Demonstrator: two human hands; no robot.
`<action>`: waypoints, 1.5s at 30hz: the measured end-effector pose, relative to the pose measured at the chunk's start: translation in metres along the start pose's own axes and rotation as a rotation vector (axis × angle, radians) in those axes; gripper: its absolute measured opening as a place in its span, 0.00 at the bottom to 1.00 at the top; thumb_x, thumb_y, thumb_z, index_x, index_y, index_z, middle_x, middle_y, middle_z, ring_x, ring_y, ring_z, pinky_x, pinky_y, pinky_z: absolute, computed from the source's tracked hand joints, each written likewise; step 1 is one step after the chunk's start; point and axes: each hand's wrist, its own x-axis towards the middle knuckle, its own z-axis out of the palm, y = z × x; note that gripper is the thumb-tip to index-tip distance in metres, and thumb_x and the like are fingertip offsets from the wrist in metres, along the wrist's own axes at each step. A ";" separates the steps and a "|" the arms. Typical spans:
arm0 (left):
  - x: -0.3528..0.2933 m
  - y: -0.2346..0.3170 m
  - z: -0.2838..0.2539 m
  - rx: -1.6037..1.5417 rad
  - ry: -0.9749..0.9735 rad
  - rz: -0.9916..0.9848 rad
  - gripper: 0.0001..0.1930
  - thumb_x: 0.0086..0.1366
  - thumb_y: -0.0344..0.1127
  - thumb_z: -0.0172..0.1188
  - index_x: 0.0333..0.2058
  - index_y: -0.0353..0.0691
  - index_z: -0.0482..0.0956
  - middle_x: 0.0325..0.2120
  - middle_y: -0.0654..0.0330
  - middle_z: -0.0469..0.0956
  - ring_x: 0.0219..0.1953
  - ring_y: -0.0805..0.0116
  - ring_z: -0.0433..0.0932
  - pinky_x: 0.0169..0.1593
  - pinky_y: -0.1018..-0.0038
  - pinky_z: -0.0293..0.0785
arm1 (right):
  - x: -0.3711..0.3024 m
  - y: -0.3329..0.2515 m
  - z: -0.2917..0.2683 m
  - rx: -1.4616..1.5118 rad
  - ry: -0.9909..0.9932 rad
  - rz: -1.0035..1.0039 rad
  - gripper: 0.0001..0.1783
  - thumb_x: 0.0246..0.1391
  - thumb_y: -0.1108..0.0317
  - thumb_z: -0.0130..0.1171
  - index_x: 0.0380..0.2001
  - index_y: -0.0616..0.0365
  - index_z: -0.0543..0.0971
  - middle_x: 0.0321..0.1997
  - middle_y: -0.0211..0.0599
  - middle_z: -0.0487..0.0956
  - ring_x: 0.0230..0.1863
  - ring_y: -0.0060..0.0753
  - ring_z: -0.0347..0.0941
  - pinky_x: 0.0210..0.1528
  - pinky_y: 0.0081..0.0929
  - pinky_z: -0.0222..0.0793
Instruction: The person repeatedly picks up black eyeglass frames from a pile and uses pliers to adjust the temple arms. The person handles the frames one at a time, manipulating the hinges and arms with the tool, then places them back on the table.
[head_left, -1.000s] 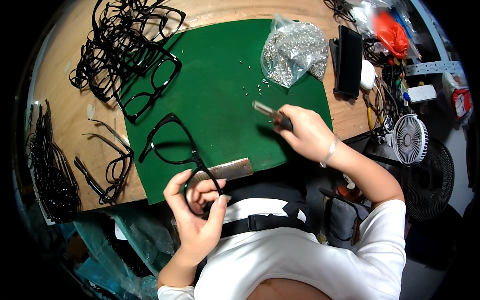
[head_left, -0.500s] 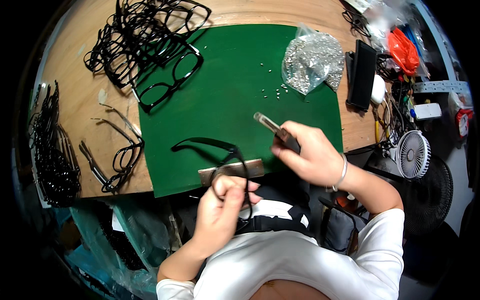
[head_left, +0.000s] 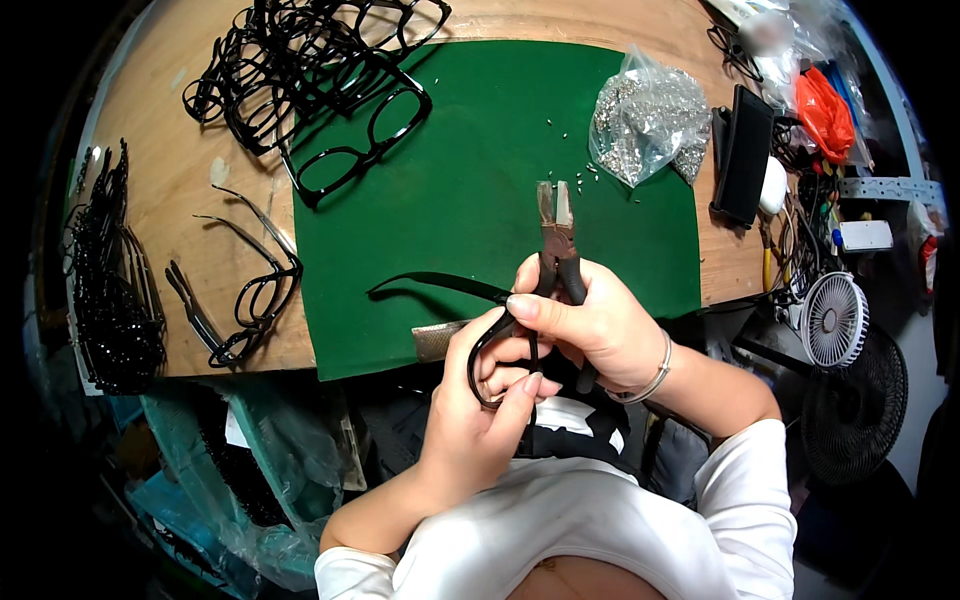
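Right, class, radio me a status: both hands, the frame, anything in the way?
Left hand grips black frame. Right hand holds pliers, jaws slightly apart. Nothing in the way on the green mat.

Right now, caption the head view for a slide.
Over a green mat, the left hand grips a black eyeglass frame while the right hand holds pliers.

Looks to me like small eyewear assembly workshop. I see wooden bench [head_left: 170, 200] with green work mat [head_left: 480, 180], heap of black glasses frames [head_left: 300, 60], loose temple arms [head_left: 110, 290] stacked at left edge, clear bag of tiny metal parts [head_left: 645, 120], pliers [head_left: 556, 240], desk fan [head_left: 832, 318], tool clutter at right.
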 end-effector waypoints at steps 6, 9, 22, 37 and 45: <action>-0.001 0.025 -0.007 -0.196 -0.126 -0.174 0.26 0.54 0.16 0.47 0.52 0.35 0.54 0.38 0.48 0.71 0.30 0.68 0.76 0.36 0.77 0.73 | -0.011 -0.019 -0.002 0.072 -0.094 0.152 0.11 0.51 0.64 0.54 0.31 0.60 0.68 0.21 0.27 0.68 0.22 0.15 0.64 0.25 0.14 0.62; -0.007 0.031 -0.011 -0.246 -0.167 -0.192 0.27 0.54 0.16 0.48 0.52 0.36 0.53 0.38 0.49 0.71 0.30 0.68 0.76 0.36 0.77 0.74 | -0.020 -0.029 -0.001 -0.037 -0.121 0.129 0.12 0.50 0.63 0.56 0.30 0.59 0.68 0.24 0.26 0.69 0.26 0.15 0.64 0.28 0.15 0.61; -0.013 0.042 -0.027 -0.218 -0.242 -0.323 0.20 0.55 0.18 0.49 0.48 0.29 0.59 0.37 0.51 0.73 0.30 0.69 0.76 0.35 0.79 0.72 | -0.035 -0.034 -0.017 -0.971 -0.406 -0.001 0.21 0.52 0.56 0.48 0.33 0.68 0.69 0.25 0.51 0.72 0.29 0.49 0.71 0.31 0.36 0.65; -0.014 0.039 -0.018 -0.129 -0.195 -0.318 0.21 0.57 0.20 0.48 0.50 0.30 0.58 0.38 0.51 0.72 0.28 0.71 0.75 0.32 0.81 0.70 | -0.024 -0.046 -0.020 -1.187 -0.412 0.011 0.18 0.48 0.54 0.55 0.26 0.61 0.73 0.21 0.43 0.74 0.23 0.43 0.71 0.26 0.30 0.66; -0.012 0.056 -0.021 -0.117 -0.175 -0.332 0.22 0.57 0.20 0.49 0.51 0.31 0.57 0.39 0.50 0.71 0.31 0.70 0.76 0.34 0.80 0.70 | 0.011 -0.007 -0.057 -1.292 0.053 -0.261 0.20 0.47 0.55 0.53 0.27 0.65 0.72 0.24 0.51 0.73 0.28 0.51 0.71 0.31 0.37 0.66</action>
